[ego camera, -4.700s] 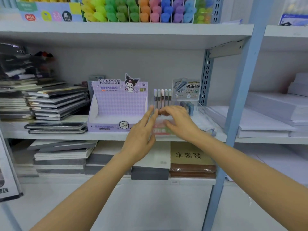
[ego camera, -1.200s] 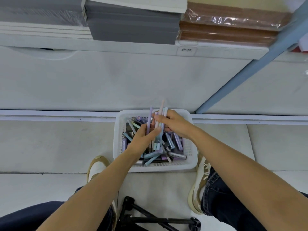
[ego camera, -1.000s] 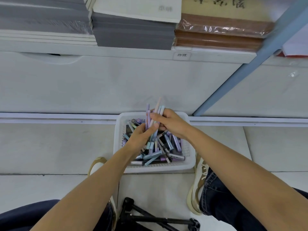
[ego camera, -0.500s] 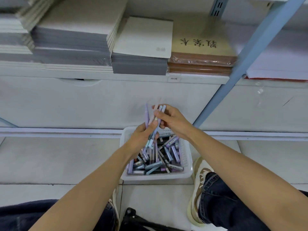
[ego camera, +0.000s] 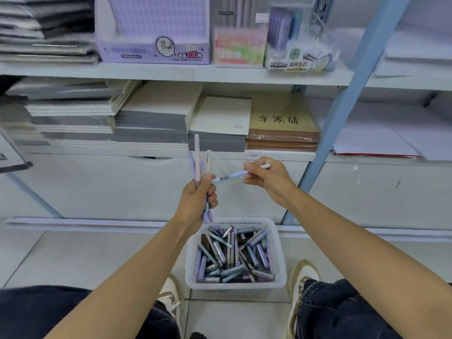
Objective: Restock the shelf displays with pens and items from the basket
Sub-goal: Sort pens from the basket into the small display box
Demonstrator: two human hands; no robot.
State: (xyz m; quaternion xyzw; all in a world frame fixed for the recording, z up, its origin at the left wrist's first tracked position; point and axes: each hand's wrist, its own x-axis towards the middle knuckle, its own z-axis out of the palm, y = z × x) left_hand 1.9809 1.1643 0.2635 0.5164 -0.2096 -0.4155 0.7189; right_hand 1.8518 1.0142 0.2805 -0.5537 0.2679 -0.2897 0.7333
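Note:
A white plastic basket [ego camera: 278, 270] stands on the floor between my feet, holding several pastel pens and refill tubes. Above it my left hand [ego camera: 197, 204] grips a small bunch of pens [ego camera: 197, 160] that stick upright out of my fist. To its right, my right hand [ego camera: 267, 179] pinches a single light-blue pen [ego camera: 231, 175] lying sideways, its tip near my left thumb. On the shelf above stand a purple display box [ego camera: 151, 30], a clear pen display [ego camera: 238, 45] and a clear refill display [ego camera: 293, 37].
Stacks of notebooks [ego camera: 151, 121] and a brown wrapped book pack [ego camera: 282, 128] fill the lower shelf. A light-blue upright post [ego camera: 352, 94] rises right of my hands. White paper stacks [ego camera: 391, 138] lie beyond it. My shoes flank the basket on the tiled floor.
My hands rose from the basket with pens and the view tilted up to the shelves. The right hand has drawn one blue pen sideways out of the bunch that the left hand keeps.

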